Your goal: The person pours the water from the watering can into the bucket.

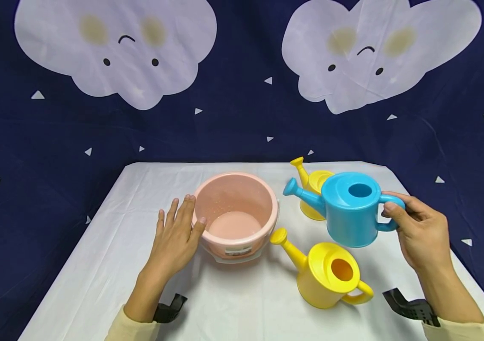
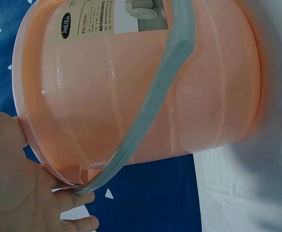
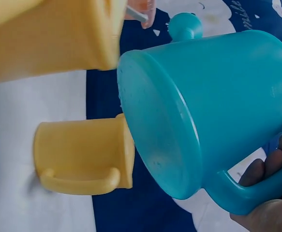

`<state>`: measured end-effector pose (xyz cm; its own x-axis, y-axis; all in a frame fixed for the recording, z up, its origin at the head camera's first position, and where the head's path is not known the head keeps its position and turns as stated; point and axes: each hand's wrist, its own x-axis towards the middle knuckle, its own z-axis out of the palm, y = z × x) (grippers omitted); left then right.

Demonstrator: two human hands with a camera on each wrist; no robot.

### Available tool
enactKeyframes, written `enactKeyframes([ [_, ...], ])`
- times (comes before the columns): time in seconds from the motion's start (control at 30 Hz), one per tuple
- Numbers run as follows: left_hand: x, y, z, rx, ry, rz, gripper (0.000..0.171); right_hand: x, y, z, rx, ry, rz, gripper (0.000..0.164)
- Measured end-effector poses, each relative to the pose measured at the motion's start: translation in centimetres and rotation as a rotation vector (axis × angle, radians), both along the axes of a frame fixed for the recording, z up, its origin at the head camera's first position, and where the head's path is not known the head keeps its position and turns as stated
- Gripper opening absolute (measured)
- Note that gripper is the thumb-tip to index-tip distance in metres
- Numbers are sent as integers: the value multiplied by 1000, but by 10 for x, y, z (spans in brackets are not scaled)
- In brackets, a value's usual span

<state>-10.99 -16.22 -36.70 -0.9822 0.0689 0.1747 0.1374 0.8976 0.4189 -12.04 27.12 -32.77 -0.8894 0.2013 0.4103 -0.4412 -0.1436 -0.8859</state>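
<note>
White table (image 1: 97,284), pink bucket (image 1: 233,196) standing on it; blue watering can (image 1: 348,213) was up off the table, right of the bucket.
I saw the blue can's spout aimed toward the bucket, the can partly masking the far yellow can (image 1: 315,182), which stood right of the bucket and a bit behind. Near yellow can (image 1: 323,279) stood front-right of the bucket, spout angled at it. Right hand (image 1: 425,232), farther right of the bucket, had fingers curled round the blue can's handle. Left hand (image 1: 175,239) touched the bucket's left rim, fingers straight.
</note>
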Motion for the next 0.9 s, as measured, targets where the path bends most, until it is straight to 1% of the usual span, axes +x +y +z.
enactKeyframes([
  [0.13,0,0,0,0,2,-2,66,0,0,-9,-50,-8,-18,27],
  [0.37,0,0,0,0,-1,-2,67,-3,-2,-21,-108,-69,-117,28],
  [0.47,0,0,0,0,-2,-3,67,-4,-1,-26,-115,-81,-122,28],
  [0.57,-1,0,0,-3,-2,-1,66,-3,-1,-32,-113,-81,-109,27],
  [0.9,-1,0,0,-9,-8,3,67,-2,0,-49,-132,-128,-147,30],
])
